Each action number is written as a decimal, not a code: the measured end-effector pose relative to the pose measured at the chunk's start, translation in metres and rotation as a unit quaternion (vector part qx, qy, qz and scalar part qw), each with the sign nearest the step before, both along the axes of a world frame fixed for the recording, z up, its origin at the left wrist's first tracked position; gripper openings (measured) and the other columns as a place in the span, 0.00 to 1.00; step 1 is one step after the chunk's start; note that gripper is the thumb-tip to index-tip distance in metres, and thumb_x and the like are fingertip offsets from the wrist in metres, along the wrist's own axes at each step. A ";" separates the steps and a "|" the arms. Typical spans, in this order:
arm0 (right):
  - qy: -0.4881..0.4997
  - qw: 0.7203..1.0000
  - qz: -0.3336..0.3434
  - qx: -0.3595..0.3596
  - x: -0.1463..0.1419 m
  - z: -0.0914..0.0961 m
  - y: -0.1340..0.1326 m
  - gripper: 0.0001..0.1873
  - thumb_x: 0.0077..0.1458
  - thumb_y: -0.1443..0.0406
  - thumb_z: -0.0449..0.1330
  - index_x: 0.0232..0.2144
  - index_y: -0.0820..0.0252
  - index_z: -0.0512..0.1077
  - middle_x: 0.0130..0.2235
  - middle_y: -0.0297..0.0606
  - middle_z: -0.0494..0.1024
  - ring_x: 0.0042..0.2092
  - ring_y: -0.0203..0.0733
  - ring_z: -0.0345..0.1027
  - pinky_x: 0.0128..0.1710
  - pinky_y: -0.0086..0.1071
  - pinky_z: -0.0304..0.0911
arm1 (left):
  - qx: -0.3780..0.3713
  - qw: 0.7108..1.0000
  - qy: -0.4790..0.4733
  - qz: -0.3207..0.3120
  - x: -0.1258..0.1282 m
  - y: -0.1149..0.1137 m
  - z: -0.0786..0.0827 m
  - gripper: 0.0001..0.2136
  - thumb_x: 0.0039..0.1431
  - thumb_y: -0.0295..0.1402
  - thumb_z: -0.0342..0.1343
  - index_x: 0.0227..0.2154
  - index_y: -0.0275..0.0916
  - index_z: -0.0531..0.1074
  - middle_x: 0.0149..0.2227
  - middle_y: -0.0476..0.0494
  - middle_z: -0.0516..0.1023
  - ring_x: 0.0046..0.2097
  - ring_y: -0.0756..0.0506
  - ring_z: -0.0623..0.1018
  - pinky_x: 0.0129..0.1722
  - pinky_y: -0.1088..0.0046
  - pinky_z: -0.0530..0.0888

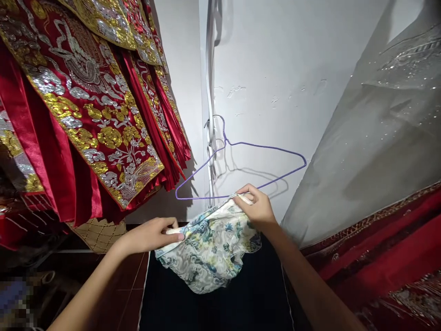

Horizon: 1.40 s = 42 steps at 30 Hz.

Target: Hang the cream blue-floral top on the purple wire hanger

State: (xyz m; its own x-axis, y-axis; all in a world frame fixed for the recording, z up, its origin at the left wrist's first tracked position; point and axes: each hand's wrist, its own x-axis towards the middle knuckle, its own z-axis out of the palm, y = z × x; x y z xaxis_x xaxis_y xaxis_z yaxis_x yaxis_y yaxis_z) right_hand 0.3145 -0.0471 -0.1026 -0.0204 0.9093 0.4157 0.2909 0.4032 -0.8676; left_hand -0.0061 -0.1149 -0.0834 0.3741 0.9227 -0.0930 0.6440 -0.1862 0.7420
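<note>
A light floral cloth (213, 248), patterned in white, blue, green and yellow, hangs between my two hands. My left hand (156, 234) pinches its upper left edge, thumb on top. At the upper right edge, my right hand (255, 204) grips the same cloth, higher than the left. The cloth droops in folds, and its full shape cannot be made out. Just beyond it a purple wire hanger (265, 146) hangs by its hook from a pale vertical strip (209, 101) at the wall. The cloth's top edge overlaps the hanger's lower bar in view; whether they touch I cannot tell.
Red garments (110, 133) with gold and silver embroidery hang at the left. On the right hangs a sheer, sparkling grey-white fabric (372, 138), with dark red cloth (386, 243) below it. A white wall (275, 59) with chipped patches stands ahead. Dark fabric (213, 312) lies beneath my hands.
</note>
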 end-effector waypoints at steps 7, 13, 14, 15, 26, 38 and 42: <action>-0.071 0.992 -0.094 0.041 0.018 0.005 0.004 0.10 0.53 0.56 0.62 0.30 0.56 0.70 0.21 0.29 0.67 0.24 0.35 0.55 0.25 0.29 0.51 | 0.120 0.986 0.069 0.093 -0.005 0.000 -0.057 0.09 0.34 0.34 0.70 0.22 0.46 0.77 0.23 0.47 0.77 0.28 0.38 0.76 0.40 0.64 0.68; -0.045 0.994 -0.092 0.044 0.021 0.000 0.013 0.12 0.51 0.56 0.63 0.26 0.57 0.68 0.22 0.30 0.70 0.25 0.36 0.59 0.26 0.28 0.52 | 0.132 0.986 -0.045 0.095 -0.001 -0.009 -0.067 0.11 0.47 0.26 0.57 0.31 0.47 0.79 0.37 0.41 0.83 0.44 0.36 0.78 0.55 0.59 0.66; -0.041 0.994 -0.086 0.044 0.022 0.000 0.014 0.12 0.51 0.56 0.63 0.26 0.57 0.67 0.22 0.30 0.70 0.24 0.36 0.58 0.25 0.28 0.52 | 0.141 0.984 -0.047 0.100 -0.005 -0.006 -0.065 0.13 0.47 0.24 0.56 0.33 0.46 0.80 0.41 0.40 0.83 0.47 0.35 0.78 0.58 0.57 0.64; -0.038 0.995 -0.081 0.045 0.023 0.001 0.014 0.12 0.52 0.56 0.63 0.25 0.57 0.67 0.21 0.30 0.69 0.24 0.35 0.58 0.25 0.28 0.52 | 0.153 0.980 -0.053 0.113 -0.010 -0.002 -0.062 0.15 0.45 0.23 0.55 0.34 0.46 0.80 0.45 0.39 0.82 0.52 0.34 0.76 0.62 0.54 0.59; -0.011 1.000 0.006 0.015 -0.017 0.002 0.003 0.12 0.52 0.59 0.61 0.26 0.56 0.63 0.20 0.27 0.61 0.23 0.33 0.53 0.23 0.27 0.48 | 0.320 0.934 -0.130 0.090 0.025 0.046 0.031 0.16 0.56 0.27 0.50 0.47 0.42 0.73 0.62 0.41 0.69 0.65 0.36 0.64 0.66 0.54 0.56; -0.052 0.987 -0.140 0.065 0.005 0.017 -0.024 0.27 0.51 0.60 0.61 0.55 0.52 0.68 0.36 0.38 0.76 0.36 0.45 0.71 0.33 0.32 0.62 | 0.408 0.911 0.047 0.040 0.004 0.102 0.051 0.17 0.59 0.24 0.44 0.47 0.38 0.72 0.44 0.42 0.76 0.47 0.42 0.75 0.51 0.66 0.70; -0.140 0.967 -0.202 0.069 0.059 0.042 -0.028 0.40 0.50 0.55 0.64 0.64 0.52 0.58 0.31 0.34 0.74 0.30 0.43 0.68 0.32 0.34 0.61 | 0.442 0.891 0.095 0.032 -0.006 0.096 0.057 0.18 0.62 0.27 0.45 0.53 0.39 0.71 0.49 0.39 0.69 0.52 0.41 0.72 0.54 0.64 0.68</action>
State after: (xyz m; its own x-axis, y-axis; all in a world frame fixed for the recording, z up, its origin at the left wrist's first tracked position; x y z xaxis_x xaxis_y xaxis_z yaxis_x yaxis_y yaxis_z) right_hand 0.3737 -0.0747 -0.0608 0.1951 0.8033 0.5627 0.6641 0.3139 -0.6785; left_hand -0.0123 -0.0192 -0.0261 0.3734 0.6850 0.6256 0.7720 -0.6034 0.1998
